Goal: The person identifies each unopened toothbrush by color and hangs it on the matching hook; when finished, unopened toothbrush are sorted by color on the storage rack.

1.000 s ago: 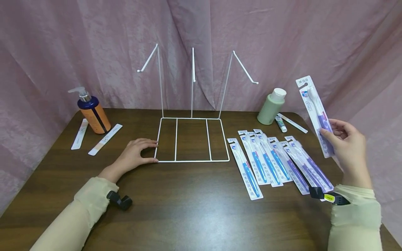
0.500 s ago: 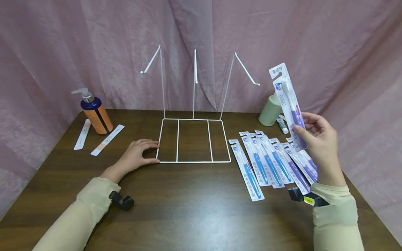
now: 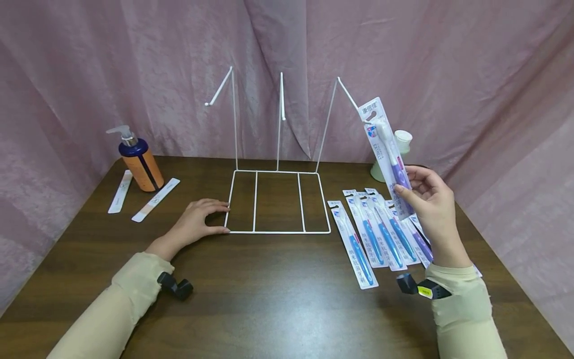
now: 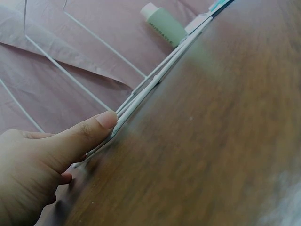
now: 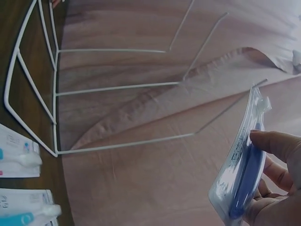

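Pink curtain behind, dark wood table (image 3: 278, 299): all three hooks of the white wire rack (image 3: 278, 199) hang bare, and the other toothbrush packs (image 3: 376, 234) lie flat at 3 o'clock of it. Your right hand (image 3: 428, 209) pinches a purple toothbrush pack (image 3: 385, 149) upright, its hang-hole at the right hook's tip, not yet threaded; clear blister on white card. Your left hand (image 3: 197, 224) rests with relaxed fingers on the rack's base at 9 o'clock.

This looks like a staged recording corner, perhaps imitating a shop display; pink curtains (image 3: 134, 75) close in a dark wooden table (image 3: 278, 299). A white wire hanging rack (image 3: 278, 199) stands there; packaged toothbrushes (image 3: 372, 234) lie in a row beside it.
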Demonstrator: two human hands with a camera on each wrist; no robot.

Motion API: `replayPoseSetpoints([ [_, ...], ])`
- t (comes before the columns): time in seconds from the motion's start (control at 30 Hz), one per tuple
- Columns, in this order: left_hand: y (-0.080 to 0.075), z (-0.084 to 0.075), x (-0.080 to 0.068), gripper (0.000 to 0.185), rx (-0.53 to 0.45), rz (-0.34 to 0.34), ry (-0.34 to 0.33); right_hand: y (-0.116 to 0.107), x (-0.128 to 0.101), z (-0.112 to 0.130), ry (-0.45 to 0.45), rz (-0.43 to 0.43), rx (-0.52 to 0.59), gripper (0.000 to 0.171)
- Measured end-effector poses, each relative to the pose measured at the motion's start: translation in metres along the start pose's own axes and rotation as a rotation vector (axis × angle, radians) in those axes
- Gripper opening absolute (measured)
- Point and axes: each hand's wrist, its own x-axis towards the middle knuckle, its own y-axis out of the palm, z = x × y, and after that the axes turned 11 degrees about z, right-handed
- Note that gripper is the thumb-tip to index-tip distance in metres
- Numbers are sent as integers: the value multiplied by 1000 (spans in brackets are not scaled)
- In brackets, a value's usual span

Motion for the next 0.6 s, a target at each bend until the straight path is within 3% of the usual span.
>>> replayPoseSetpoints([
  [0.2,1,1,-1,59,1,-2,-1,7,1,-6,-7,21,4,35],
  [0.47,1,-1,-1,60,-13,0,-8,19,9,-16,45,68,-208,37],
  [0.6,2,-1,-1,59,-7,-9,-7,26,16,-21,74,46,-239,38],
])
